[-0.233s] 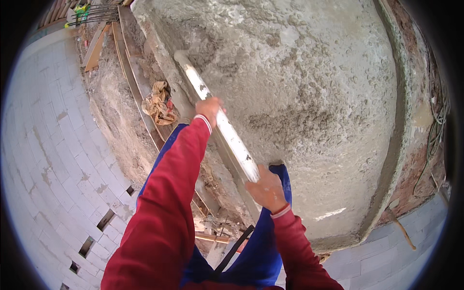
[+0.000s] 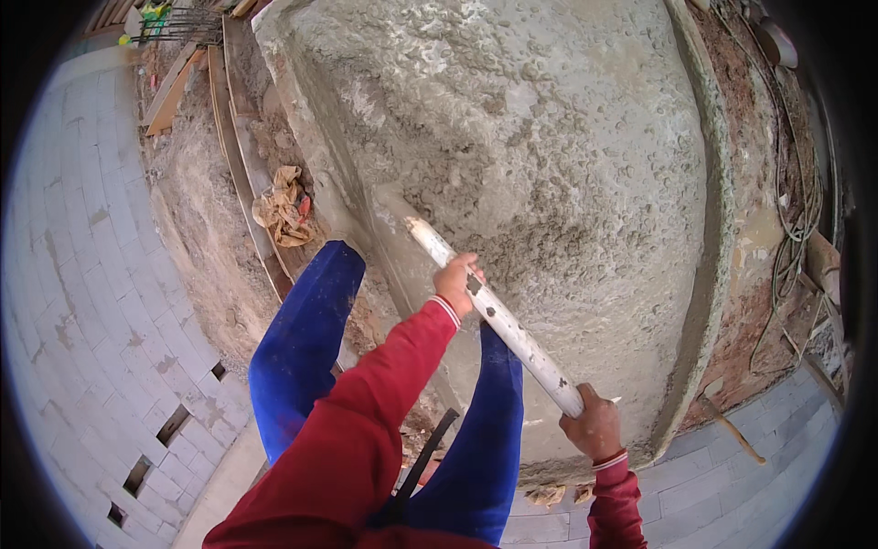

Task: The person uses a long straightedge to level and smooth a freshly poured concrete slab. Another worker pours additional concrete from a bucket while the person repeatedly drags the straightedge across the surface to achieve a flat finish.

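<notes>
My left hand [image 2: 462, 282] grips a long white, paint-flecked pole [image 2: 514, 337] around its upper middle. My right hand [image 2: 590, 421] is closed on its near end, lower right. The pole lies diagonally over a slab of wet grey concrete [image 2: 585, 165] with a rough, lumpy middle. Its far, worn end points to the upper left, just inside the slab's smoother left channel; whether anything is fitted there is unclear, as that part is grey like the concrete.
Crumpled brown paper [image 2: 282, 206] and long boards [image 2: 229, 137] lie along the left of the slab, beside my knees. A grey block wall or paving [image 2: 110, 274] spans the far left. Loose cables [image 2: 791, 238] and a wooden stick [image 2: 732, 430] are at the right.
The pole and both hands have shifted to the right, and the pole's far end has come down and rightward from the slab's left edge. My view has turned slightly.
</notes>
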Available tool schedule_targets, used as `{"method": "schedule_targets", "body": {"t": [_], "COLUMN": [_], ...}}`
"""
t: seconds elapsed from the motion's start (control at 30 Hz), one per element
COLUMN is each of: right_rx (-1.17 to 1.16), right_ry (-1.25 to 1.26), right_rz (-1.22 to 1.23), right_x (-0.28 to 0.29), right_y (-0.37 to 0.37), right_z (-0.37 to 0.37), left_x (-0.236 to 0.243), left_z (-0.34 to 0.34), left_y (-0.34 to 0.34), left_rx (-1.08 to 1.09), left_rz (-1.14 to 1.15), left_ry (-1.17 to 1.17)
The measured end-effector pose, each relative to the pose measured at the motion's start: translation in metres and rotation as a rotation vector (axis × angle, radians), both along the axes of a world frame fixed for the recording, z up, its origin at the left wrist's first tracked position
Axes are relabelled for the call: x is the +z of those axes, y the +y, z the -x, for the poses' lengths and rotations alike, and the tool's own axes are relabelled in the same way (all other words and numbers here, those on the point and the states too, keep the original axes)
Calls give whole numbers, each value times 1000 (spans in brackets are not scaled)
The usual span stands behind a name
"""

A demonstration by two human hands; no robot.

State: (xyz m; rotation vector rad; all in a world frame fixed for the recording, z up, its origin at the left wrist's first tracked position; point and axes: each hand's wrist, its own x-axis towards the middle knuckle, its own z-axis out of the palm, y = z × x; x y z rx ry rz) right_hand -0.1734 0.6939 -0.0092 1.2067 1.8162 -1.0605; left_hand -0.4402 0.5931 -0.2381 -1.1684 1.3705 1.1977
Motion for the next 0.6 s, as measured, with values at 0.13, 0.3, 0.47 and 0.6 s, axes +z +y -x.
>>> {"method": "schedule_targets", "body": {"t": [0.13, 0.3, 0.47, 0.6], "right_rx": [-62, -407, -494, -679], "right_ry": [-225, -58, 338, 401], "right_rz": [-80, 122, 246, 325], "right_x": [58, -10, -130, -158], "right_y": [-22, -70, -95, -125], "right_z": [-108, -15, 272, 431], "left_x": [60, 67, -31, -96], "left_z": [-127, 0, 297, 450], "left_y": [15, 55, 84, 86], "left_rx": [-49, -226, -874, -1337], "left_rz": [-93, -140, 310, 609], "left_ry": [-146, 206, 904, 776]}}
